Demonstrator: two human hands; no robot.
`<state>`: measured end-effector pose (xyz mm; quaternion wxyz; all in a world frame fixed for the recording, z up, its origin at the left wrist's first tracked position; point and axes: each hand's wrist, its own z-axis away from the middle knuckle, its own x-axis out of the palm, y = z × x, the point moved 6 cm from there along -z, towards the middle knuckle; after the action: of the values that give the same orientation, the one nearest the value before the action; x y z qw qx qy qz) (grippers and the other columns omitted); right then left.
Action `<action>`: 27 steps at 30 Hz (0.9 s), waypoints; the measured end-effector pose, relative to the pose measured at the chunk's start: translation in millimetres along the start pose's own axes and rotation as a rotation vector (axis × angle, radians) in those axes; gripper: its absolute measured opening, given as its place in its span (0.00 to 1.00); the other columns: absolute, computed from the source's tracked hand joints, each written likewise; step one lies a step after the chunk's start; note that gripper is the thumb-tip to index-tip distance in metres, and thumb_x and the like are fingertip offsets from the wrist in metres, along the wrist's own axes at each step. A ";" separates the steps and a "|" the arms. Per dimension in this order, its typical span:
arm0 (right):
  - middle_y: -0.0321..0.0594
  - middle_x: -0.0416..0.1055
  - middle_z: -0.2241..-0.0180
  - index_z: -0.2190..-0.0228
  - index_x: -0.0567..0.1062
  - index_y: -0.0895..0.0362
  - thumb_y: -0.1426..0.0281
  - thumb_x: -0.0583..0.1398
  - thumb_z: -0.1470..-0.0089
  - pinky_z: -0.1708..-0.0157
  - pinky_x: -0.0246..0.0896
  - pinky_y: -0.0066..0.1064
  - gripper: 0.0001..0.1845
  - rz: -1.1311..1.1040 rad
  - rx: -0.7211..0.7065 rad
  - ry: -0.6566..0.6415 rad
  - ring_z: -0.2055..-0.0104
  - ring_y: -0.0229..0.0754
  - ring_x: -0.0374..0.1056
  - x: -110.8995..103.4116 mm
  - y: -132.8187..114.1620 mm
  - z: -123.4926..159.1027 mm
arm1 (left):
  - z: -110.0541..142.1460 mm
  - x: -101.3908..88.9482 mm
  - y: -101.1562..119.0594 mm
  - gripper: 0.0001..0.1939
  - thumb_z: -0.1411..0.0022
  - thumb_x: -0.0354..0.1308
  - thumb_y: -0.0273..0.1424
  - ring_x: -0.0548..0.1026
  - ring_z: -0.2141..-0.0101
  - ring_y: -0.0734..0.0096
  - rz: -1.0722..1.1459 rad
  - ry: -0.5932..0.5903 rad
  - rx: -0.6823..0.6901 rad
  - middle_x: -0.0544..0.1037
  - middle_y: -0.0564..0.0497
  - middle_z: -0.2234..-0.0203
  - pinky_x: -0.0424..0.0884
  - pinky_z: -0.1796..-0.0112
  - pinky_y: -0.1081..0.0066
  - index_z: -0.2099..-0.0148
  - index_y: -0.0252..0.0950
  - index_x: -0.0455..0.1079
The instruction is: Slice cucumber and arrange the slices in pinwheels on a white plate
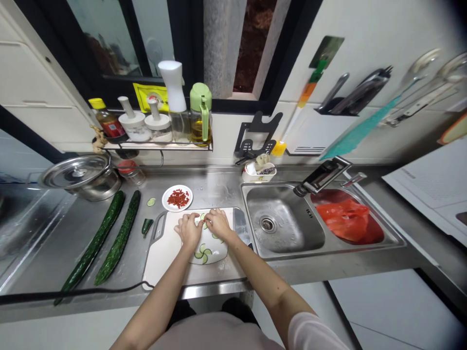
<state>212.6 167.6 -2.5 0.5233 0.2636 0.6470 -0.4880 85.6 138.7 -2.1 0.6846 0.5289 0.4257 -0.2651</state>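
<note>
A white plate (215, 253) rests on the cutting board (164, 253). Near its front edge several thin cucumber slices (203, 253) are laid out as a curved, petal-like cluster. At the plate's far side my left hand (189, 229) has thumb and fingertips bent in on a cucumber slice (203, 217). My right hand (218, 223) comes at that same spot from the right, its fingers closed together on the slice. The two hands' fingertips nearly meet and partly cover the slices there. More green slice edges show just under my right hand.
A small dish (177, 206) of chopped red pieces stands behind the board. Left lie two whole cucumbers (118, 238), a cucumber end (146, 226) and a loose round slice (151, 201). A lidded pot (82, 177) stands back left. The sink (284, 218) and faucet (317, 177) are right.
</note>
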 end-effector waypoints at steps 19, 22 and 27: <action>0.42 0.71 0.62 0.63 0.77 0.54 0.68 0.56 0.41 0.56 0.49 0.34 0.10 -0.026 0.023 0.036 0.56 0.45 0.60 3.2 2.6 0.2 | 1.2 4.8 -0.2 0.12 0.40 0.56 0.39 0.65 0.53 0.56 -0.004 0.007 0.013 0.72 0.46 0.57 0.54 0.55 0.58 0.55 0.45 0.72; 0.42 0.71 0.62 0.65 0.77 0.54 0.68 0.56 0.41 0.57 0.49 0.34 0.10 -0.004 0.018 0.028 0.56 0.45 0.60 5.6 2.7 -0.6 | 0.7 5.2 0.6 0.12 0.40 0.56 0.38 0.65 0.53 0.55 -0.013 0.010 0.010 0.72 0.46 0.57 0.54 0.55 0.58 0.55 0.45 0.72; 0.42 0.71 0.62 0.64 0.77 0.54 0.68 0.55 0.40 0.57 0.49 0.34 0.10 0.007 0.011 0.030 0.56 0.45 0.60 5.9 2.0 -0.9 | 0.1 4.5 1.4 0.12 0.41 0.57 0.38 0.65 0.53 0.56 -0.012 -0.008 -0.014 0.72 0.46 0.57 0.54 0.54 0.58 0.54 0.45 0.73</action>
<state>212.1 168.2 -8.8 0.5139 0.2760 0.6511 -0.4857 89.0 139.4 -5.3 0.6883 0.5206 0.4281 -0.2682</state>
